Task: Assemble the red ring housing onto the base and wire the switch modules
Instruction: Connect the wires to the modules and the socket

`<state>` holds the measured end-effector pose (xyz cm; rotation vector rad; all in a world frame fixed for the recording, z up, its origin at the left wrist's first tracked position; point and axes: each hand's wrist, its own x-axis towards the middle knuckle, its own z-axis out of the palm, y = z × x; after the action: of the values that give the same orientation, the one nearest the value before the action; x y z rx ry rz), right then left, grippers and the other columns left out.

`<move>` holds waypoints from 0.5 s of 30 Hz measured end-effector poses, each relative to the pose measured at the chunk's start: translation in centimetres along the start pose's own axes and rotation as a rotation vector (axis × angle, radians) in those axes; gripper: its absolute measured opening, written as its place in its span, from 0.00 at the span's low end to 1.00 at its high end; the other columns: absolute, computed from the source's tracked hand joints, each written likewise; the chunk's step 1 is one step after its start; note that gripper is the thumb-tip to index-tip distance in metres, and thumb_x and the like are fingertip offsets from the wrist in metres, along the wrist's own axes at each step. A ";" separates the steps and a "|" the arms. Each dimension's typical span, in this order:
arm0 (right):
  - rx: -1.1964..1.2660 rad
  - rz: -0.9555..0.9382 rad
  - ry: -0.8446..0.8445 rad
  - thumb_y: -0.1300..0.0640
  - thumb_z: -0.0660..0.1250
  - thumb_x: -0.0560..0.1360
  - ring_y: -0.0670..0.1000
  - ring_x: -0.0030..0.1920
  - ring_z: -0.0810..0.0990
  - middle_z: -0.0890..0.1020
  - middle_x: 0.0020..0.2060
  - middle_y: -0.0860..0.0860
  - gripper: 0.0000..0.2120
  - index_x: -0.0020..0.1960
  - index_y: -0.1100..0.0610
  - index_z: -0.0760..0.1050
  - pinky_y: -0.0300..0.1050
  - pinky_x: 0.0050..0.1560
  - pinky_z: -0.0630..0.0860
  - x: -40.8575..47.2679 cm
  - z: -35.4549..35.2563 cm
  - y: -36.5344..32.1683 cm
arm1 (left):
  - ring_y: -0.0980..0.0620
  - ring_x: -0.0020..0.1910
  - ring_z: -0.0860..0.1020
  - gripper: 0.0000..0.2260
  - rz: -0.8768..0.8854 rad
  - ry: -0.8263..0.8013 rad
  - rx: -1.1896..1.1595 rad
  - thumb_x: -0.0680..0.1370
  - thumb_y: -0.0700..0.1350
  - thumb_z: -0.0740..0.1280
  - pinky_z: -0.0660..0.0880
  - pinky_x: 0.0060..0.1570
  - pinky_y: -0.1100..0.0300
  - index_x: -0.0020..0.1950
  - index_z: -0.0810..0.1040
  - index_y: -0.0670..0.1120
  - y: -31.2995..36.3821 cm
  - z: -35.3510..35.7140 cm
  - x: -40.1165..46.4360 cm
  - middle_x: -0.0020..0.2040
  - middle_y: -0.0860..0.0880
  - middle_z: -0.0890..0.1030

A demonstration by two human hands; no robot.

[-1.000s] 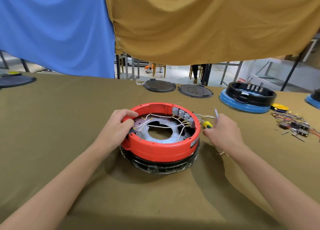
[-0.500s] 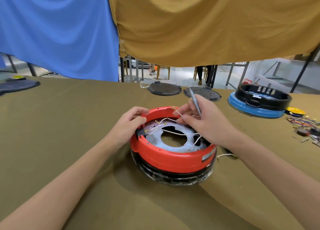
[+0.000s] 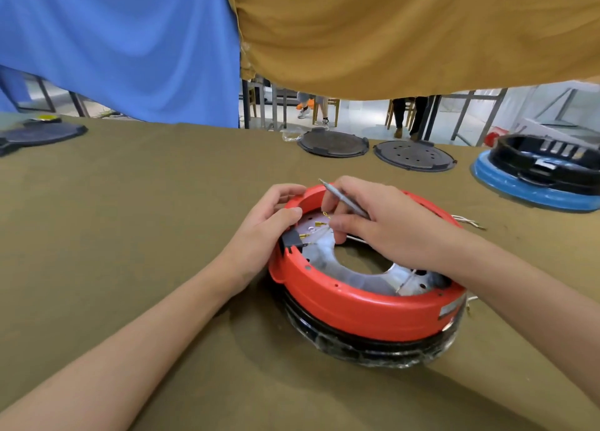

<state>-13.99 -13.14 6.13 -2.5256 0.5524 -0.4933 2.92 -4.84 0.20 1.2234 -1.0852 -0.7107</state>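
Red ring housing (image 3: 363, 313) sits on the black base (image 3: 373, 349), on the olive cloth (image 3: 130, 219). At the housing's left rim the left hand (image 3: 263, 229) curls its fingers over the edge, thumb pressing beside a black switch module (image 3: 291, 240). Over the housing's far side the right hand (image 3: 383, 223) pinches a grey tool (image 3: 344, 198), fingertips near white wires (image 3: 324, 232).

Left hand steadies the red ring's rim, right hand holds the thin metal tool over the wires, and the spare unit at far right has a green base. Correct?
Not quite. The head view shows the spare unit at far right has a blue base, not green. The rest holds: left hand on the red ring rim, right hand holding the thin metal tool over the wires.
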 end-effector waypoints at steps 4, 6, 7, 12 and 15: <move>-0.014 -0.012 -0.051 0.55 0.66 0.80 0.42 0.39 0.79 0.83 0.36 0.43 0.04 0.49 0.51 0.79 0.33 0.40 0.73 0.2 0.0 -0.6 | 0.47 0.54 0.76 0.11 -0.014 -0.001 -0.037 0.81 0.36 0.61 0.70 0.66 0.43 0.61 0.75 0.44 -0.1 0.0 0.0 0.55 0.47 0.77; -0.010 -0.014 -0.061 0.54 0.66 0.80 0.45 0.39 0.80 0.83 0.37 0.44 0.04 0.47 0.51 0.79 0.39 0.42 0.75 0.3 0.0 -0.7 | 0.47 0.55 0.76 0.12 -0.008 -0.008 -0.038 0.77 0.41 0.63 0.70 0.66 0.43 0.61 0.75 0.45 0.0 0.0 -0.1 0.56 0.46 0.78; -0.001 -0.017 -0.063 0.54 0.66 0.80 0.45 0.39 0.80 0.83 0.37 0.44 0.04 0.47 0.51 0.79 0.40 0.42 0.75 0.3 -0.1 -0.7 | 0.46 0.55 0.76 0.15 -0.011 -0.013 -0.040 0.75 0.43 0.63 0.70 0.66 0.42 0.61 0.75 0.45 0.0 -0.1 -0.1 0.56 0.45 0.77; -0.022 -0.070 -0.060 0.55 0.64 0.81 0.46 0.37 0.75 0.80 0.36 0.48 0.07 0.46 0.54 0.78 0.36 0.38 0.70 -0.1 0.0 -0.7 | 0.46 0.55 0.76 0.18 -0.014 -0.027 -0.052 0.74 0.44 0.63 0.70 0.66 0.41 0.63 0.75 0.44 -0.2 -0.2 -0.1 0.54 0.45 0.79; -0.083 -0.089 -0.063 0.56 0.64 0.81 0.48 0.39 0.74 0.79 0.37 0.51 0.09 0.45 0.58 0.78 0.39 0.40 0.69 -0.3 0.1 -0.5 | 0.50 0.52 0.78 0.17 -0.010 -0.036 -0.065 0.75 0.44 0.63 0.75 0.60 0.49 0.64 0.75 0.44 -0.4 -0.2 -0.1 0.50 0.50 0.80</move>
<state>-14.06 -12.57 6.29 -2.6439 0.4470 -0.4294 3.12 -4.75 -0.17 1.1649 -1.0786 -0.7724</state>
